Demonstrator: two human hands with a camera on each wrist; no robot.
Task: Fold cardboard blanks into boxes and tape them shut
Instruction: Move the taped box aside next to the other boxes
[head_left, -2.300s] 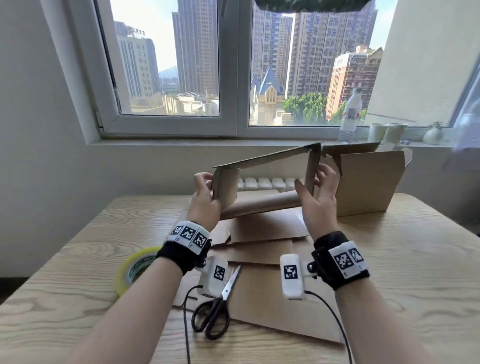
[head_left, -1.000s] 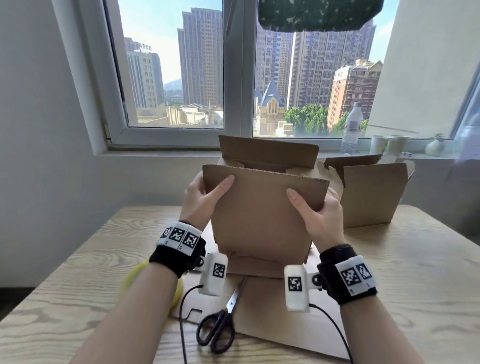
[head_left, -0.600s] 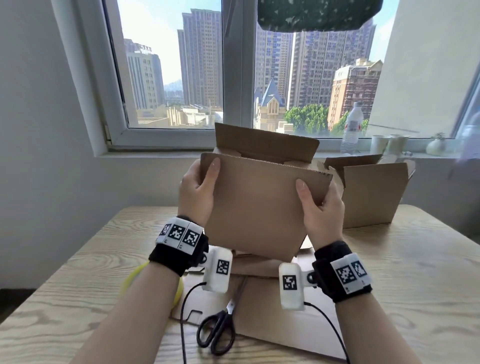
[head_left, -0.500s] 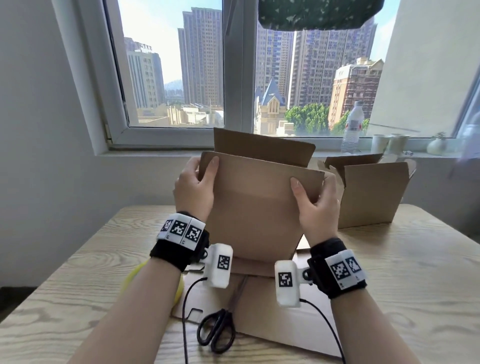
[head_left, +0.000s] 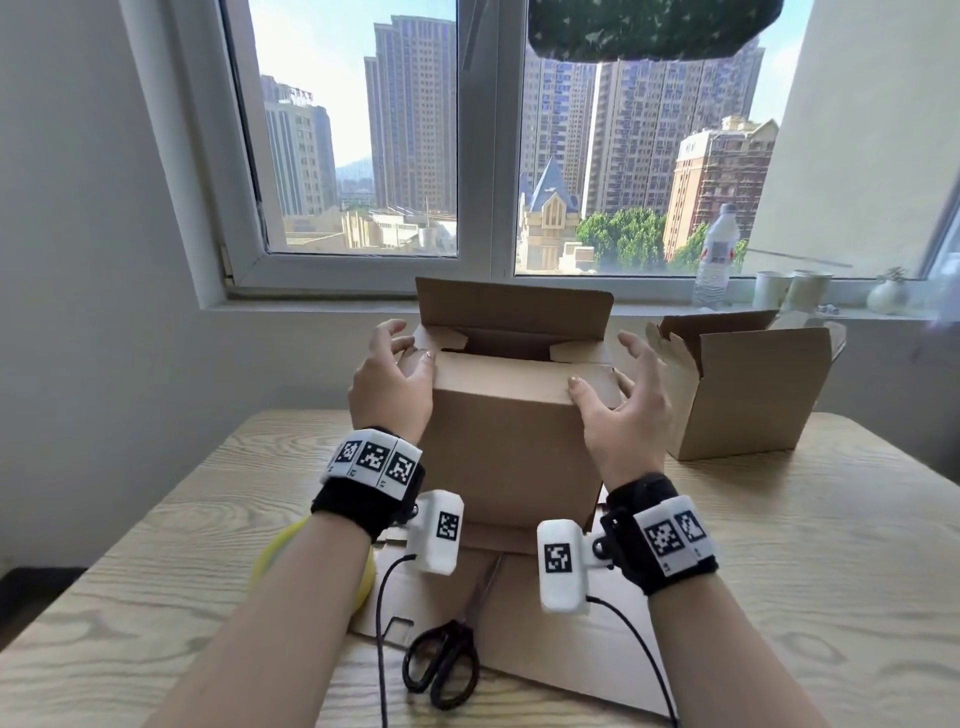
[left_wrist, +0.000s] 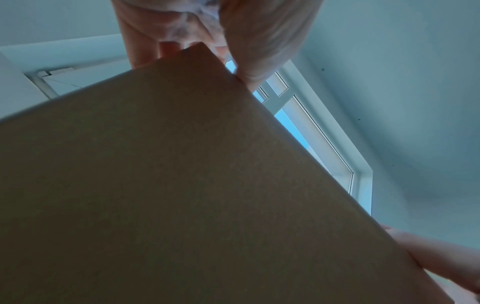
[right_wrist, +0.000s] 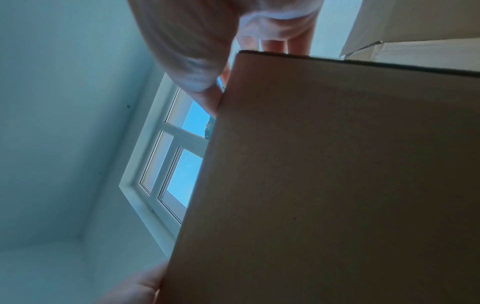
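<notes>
- Scissors (head_left: 447, 660) lie near the worktop's (head_left: 810, 571) near edge, on a flat blank (head_left: 566, 649), blades pointing toward the far edge.
- A yellow tape roll (head_left: 283, 545) sits left of the blank, mostly hidden under the left forearm.
- The box (head_left: 511, 441) stands upright at mid-worktop on the blanks, top open: its rear flap rises straight up and two side flaps lean inward.
- The left hand (head_left: 389, 387) is at the box's top left corner; its grip is spread, thumb lying on the near top edge, fingers loosely curved beside the left flap.
- The right hand (head_left: 623, 400) mirrors it at the top right corner, grip spread, thumb on the near top edge, fingers arched by the right flap.
- A second box (head_left: 748, 395), flaps open, stands toward the far right corner.
- On the windowsill (head_left: 322, 304) beyond stand a bottle (head_left: 717, 254) and two cups (head_left: 792, 288).
</notes>
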